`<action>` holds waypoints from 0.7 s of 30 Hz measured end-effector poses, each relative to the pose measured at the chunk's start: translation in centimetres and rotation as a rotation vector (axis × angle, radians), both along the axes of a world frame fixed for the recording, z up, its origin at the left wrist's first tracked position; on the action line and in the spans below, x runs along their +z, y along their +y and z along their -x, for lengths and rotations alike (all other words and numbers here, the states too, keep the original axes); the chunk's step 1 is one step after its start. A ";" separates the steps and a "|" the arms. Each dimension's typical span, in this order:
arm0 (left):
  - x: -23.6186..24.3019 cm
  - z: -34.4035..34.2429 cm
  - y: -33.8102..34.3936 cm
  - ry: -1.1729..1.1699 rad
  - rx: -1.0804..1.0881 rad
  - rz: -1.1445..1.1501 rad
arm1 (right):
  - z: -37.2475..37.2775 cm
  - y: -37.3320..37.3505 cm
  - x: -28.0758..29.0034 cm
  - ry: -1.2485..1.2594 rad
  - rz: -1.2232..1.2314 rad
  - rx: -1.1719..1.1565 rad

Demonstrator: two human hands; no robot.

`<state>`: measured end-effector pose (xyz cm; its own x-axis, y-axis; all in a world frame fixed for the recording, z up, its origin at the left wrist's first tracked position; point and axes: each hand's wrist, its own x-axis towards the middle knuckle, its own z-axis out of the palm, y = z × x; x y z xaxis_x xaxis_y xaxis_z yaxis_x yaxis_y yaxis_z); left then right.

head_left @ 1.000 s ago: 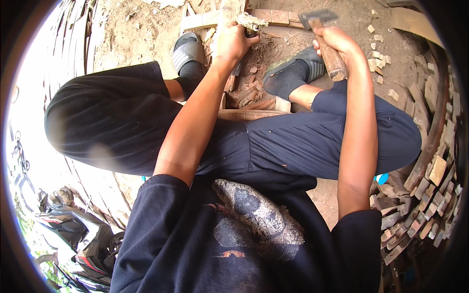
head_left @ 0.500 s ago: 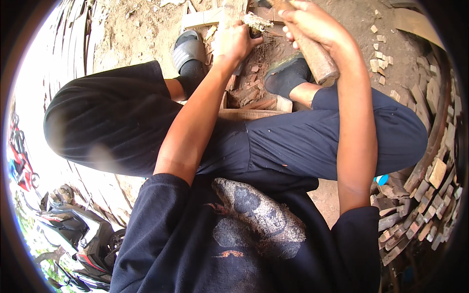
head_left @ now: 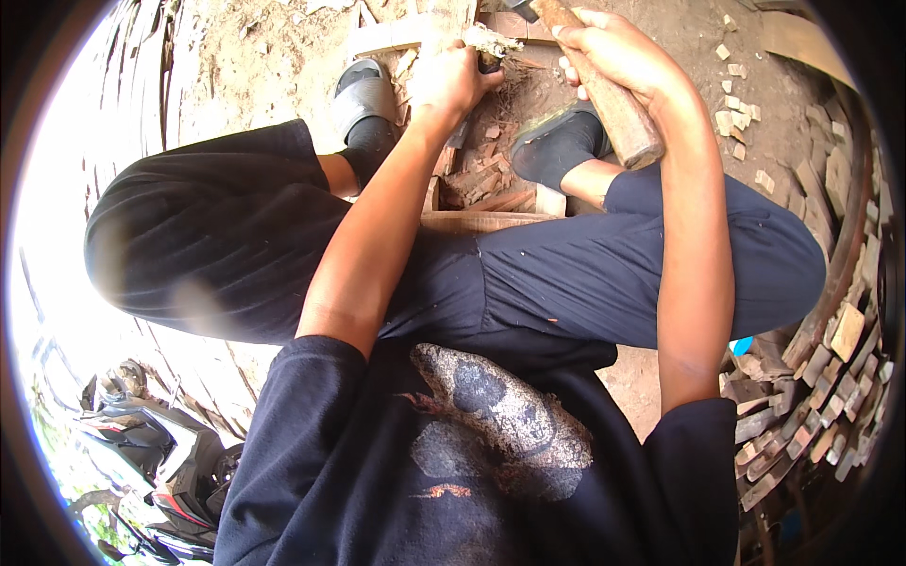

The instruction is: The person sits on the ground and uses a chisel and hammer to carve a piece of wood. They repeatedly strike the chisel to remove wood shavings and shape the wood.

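Observation:
My left hand [head_left: 447, 83] is closed around an upright chisel, whose frayed, pale, fibrous top [head_left: 493, 40] sticks out above the fist. Below that fist a dark, narrow piece of metal [head_left: 461, 132] shows, its lower end hidden among wood scraps. My right hand [head_left: 618, 55] grips a hammer by its thick wooden handle [head_left: 613, 111]. The dark hammer head [head_left: 521, 8] is partly cut off by the upper edge of the picture, close to the chisel's top. Behind the left hand stands a pale wooden piece [head_left: 453, 17].
Between my sandalled feet lie reddish wood chips [head_left: 481, 174], bordered by a wooden board [head_left: 481, 222]. Small wood blocks [head_left: 731, 121] are scattered at the right. A stack of wood offcuts [head_left: 830, 406] lines the right side. A motorbike [head_left: 170, 462] stands at the lower left.
My right hand and the hammer have shifted slightly right and down, bringing more of the hammer head into view. My left hand has barely moved and keeps its grip.

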<state>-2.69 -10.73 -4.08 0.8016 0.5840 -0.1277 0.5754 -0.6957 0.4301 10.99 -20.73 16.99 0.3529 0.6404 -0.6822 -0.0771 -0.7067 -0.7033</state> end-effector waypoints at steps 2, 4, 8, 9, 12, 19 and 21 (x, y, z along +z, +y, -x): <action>0.0 0.1 -0.1 -0.020 0.000 -0.022 | 1.9 0.6 1.5 -0.082 0.010 -0.055; 0.0 0.0 -0.2 -0.059 0.016 -0.045 | 1.5 -0.1 -2.0 -0.172 0.040 0.082; -1.0 1.6 -1.1 -0.057 -0.067 -0.015 | 0.9 -0.3 -4.6 -0.087 0.106 0.290; -1.6 1.8 -0.9 -0.042 -0.080 -0.015 | 1.1 -0.3 -5.2 -0.107 0.118 0.309; -1.4 2.1 -1.7 0.022 -0.138 0.011 | 0.7 -1.0 -5.3 -0.078 0.085 0.250; 1.1 0.0 -0.5 0.069 -0.219 0.015 | 0.3 -0.6 -0.8 -0.061 -0.089 0.052; 2.0 -0.1 -1.6 0.007 -0.230 -0.003 | 0.8 0.1 2.9 -0.046 -0.015 0.024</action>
<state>-2.61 -12.30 -2.04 0.9128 0.3867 -0.1317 0.4044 -0.8102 0.4242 10.18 -20.66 19.91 0.3678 0.6592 -0.6559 -0.0275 -0.6973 -0.7163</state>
